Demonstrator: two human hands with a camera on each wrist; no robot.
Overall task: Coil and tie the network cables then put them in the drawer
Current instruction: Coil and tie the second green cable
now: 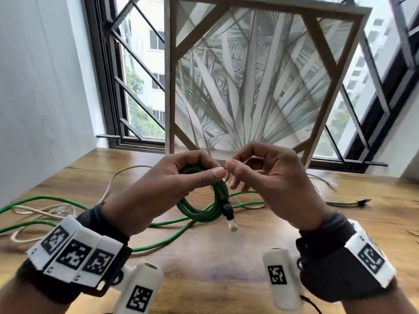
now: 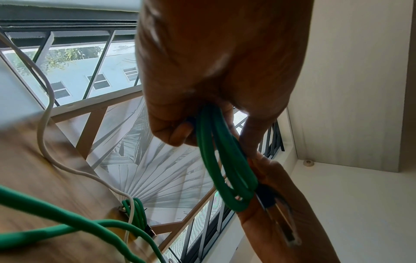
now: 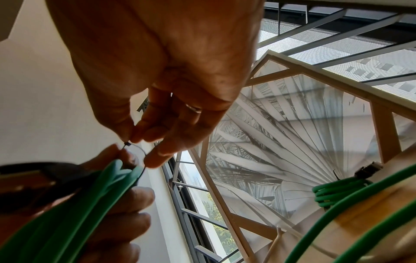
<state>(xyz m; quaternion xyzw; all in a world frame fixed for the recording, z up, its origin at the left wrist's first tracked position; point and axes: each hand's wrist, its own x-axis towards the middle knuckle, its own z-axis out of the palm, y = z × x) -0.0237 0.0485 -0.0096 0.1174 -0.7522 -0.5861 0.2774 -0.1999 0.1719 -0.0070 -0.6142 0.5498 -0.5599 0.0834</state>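
In the head view my left hand (image 1: 205,174) grips a coiled green network cable (image 1: 199,211) above the wooden table (image 1: 226,268). The coil's black and clear plug (image 1: 230,219) hangs below it. My right hand (image 1: 230,168) pinches a thin black tie (image 1: 226,175) at the top of the coil, fingertip to fingertip with the left thumb. The right wrist view shows my right fingers (image 3: 144,133) holding the tie's end (image 3: 128,143), its loop going round the green strands (image 3: 112,178). In the left wrist view the coil (image 2: 227,169) hangs from my left fingers (image 2: 178,131). No drawer is in view.
Loose green cable (image 1: 158,243) and white cable (image 1: 113,177) sprawl over the table's left and middle. Another bundled green cable (image 3: 333,192) lies at the right near the picture. A framed palm-leaf picture (image 1: 260,87) leans against the barred window (image 1: 136,87). A wall (image 1: 45,87) closes the left side.
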